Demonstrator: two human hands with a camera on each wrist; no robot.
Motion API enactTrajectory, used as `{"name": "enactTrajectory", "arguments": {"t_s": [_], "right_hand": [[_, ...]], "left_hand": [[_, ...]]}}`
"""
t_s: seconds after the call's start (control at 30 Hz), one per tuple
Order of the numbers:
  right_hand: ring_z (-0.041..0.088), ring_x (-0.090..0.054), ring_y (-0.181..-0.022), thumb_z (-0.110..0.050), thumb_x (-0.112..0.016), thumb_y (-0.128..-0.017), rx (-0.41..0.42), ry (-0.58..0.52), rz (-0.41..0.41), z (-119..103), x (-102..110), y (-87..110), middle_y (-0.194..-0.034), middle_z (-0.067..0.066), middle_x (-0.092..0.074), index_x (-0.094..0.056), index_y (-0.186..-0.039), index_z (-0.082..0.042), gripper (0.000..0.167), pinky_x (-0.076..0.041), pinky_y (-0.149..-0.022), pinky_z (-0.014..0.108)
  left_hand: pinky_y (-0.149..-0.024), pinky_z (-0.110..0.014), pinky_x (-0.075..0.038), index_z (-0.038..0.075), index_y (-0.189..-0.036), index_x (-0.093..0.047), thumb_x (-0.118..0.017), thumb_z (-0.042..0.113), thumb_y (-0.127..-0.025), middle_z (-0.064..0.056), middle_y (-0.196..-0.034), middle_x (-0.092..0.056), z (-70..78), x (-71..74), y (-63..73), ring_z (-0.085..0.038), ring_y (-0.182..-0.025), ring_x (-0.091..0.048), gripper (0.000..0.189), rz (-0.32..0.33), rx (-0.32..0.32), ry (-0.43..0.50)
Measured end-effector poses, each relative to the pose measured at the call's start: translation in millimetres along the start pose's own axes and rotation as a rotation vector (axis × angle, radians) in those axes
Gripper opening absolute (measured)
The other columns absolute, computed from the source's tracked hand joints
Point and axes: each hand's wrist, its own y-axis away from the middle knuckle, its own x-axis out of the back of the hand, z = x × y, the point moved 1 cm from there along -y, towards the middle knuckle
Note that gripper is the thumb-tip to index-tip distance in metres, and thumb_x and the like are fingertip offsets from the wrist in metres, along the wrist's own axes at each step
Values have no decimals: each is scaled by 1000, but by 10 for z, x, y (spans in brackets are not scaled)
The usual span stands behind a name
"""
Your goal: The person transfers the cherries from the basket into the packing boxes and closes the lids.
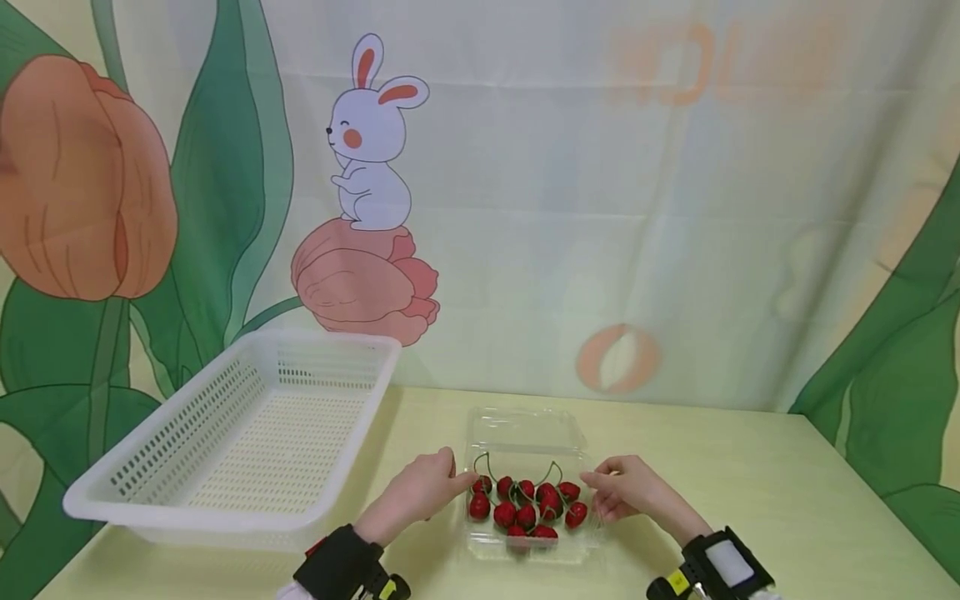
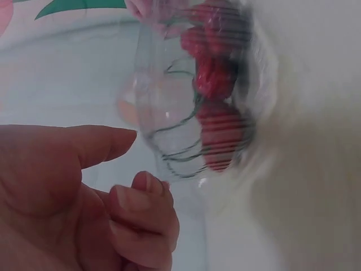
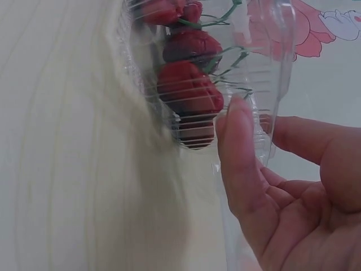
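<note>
A clear plastic box (image 1: pixel 573 550) holding several dark red cherries (image 1: pixel 505 512) with green stems sits on the table, its hinged lid (image 1: pixel 525 429) laid back toward the curtain. At the box's left side is my left hand (image 1: pixel 423 487). The left wrist view shows a gap between its thumb (image 2: pixel 107 144) and loosely bent fingers, with nothing between them. On the opposite side, my right hand (image 1: pixel 630 492) pinches the box's upper edge between thumb and index finger (image 3: pixel 237 152), close beside the cherries.
To the left stands a large white perforated plastic basket (image 1: pixel 202 522) with nothing in it. Behind the pale wooden table (image 1: pixel 720 475) hangs a printed curtain (image 1: pixel 510 208) with a rabbit and tulips. Each wrist wears a black strap with a camera.
</note>
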Motion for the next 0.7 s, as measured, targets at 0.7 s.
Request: {"name": "enactTrajectory", "arguments": {"t_s": [0.7], "right_hand": [[15, -55, -55, -28, -51, -93, -48, -12, 155, 13, 118, -308, -68, 10, -58, -54, -99, 10, 39, -47, -53, 27]], "left_hand": [[-41, -25, -30, 7, -69, -45, -53, 21, -90, 1, -46, -42, -130, -154, 38, -10, -35, -37, 26, -51, -6, 139]]}}
